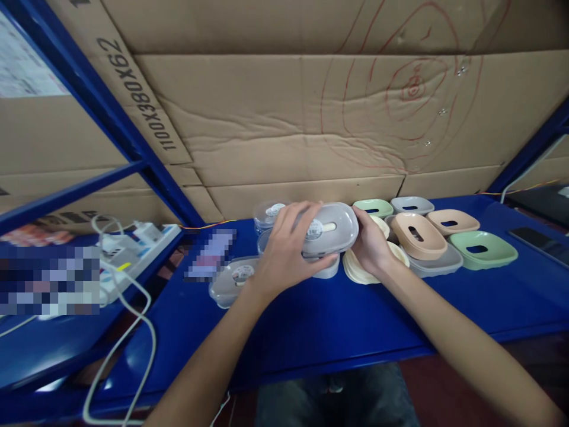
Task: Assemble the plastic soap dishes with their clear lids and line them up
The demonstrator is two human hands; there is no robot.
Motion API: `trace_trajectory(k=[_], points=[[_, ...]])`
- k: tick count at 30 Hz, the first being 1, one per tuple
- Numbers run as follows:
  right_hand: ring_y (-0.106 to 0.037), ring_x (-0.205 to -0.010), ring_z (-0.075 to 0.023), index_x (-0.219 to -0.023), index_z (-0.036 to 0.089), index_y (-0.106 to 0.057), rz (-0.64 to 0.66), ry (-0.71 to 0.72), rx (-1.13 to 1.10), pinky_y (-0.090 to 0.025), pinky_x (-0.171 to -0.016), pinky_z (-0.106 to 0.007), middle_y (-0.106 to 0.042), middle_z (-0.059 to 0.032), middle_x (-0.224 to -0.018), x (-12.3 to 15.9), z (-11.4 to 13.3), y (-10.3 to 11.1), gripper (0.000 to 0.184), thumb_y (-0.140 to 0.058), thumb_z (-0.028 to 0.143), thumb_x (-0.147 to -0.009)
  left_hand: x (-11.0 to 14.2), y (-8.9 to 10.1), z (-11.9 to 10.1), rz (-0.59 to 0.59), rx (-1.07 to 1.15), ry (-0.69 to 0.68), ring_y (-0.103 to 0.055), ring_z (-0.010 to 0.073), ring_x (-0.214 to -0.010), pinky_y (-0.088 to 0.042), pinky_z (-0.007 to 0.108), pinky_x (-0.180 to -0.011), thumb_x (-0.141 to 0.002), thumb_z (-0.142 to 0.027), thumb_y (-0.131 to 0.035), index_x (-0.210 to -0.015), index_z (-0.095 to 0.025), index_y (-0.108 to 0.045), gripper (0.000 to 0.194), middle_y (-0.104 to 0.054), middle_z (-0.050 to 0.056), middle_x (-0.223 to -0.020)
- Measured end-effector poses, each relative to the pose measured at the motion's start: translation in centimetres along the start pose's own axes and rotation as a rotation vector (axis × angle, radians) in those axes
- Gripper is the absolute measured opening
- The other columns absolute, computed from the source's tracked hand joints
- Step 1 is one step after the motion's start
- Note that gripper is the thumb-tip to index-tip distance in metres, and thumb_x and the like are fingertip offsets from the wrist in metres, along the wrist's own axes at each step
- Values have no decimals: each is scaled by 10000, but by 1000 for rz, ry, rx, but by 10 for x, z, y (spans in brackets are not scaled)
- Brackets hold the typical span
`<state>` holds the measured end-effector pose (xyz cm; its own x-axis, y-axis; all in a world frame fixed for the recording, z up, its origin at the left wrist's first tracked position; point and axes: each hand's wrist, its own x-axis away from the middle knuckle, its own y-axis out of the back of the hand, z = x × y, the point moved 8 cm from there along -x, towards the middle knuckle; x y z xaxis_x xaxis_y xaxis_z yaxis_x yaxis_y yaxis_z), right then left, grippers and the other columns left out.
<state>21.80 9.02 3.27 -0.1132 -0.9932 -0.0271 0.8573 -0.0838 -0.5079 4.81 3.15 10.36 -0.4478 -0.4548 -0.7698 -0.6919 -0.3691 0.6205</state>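
Observation:
Between my hands, a grey oval plastic box [340,228] with a round label and a pale slot in its top is held tilted above the blue table. My left hand [282,252] grips its left side, fingers over the top and thumb along the front. At the right end, my right hand [372,246] holds it, its fingertips partly hidden behind the box. Below that hand lie cream oval pieces [355,270]. A clear lidded box [231,281] with a label sits left of my left hand, and another clear box [267,214] stands behind it.
On the right are a peach slotted oval piece [420,237], a green one [484,249] and several others. A blurred phone-like object [211,254] lies at left, beside a power strip [146,249] with white cables. Cardboard [249,118] backs the blue table [302,338]. A dark phone [540,246] lies far right.

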Motion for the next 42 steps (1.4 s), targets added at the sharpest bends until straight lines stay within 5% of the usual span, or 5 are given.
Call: trace_trajectory(k=[42], points=[[-610, -878, -190, -824, 260, -709, 32, 34, -16, -490, -809, -295, -719, 46, -856, 2, -6, -1, 300, -823, 535, -786, 5, -10, 10, 45, 9, 39, -583, 375, -1399, -485, 597, -1212, -804, -413, -946, -1597, -263, -467, 938, -609, 152, -1497]])
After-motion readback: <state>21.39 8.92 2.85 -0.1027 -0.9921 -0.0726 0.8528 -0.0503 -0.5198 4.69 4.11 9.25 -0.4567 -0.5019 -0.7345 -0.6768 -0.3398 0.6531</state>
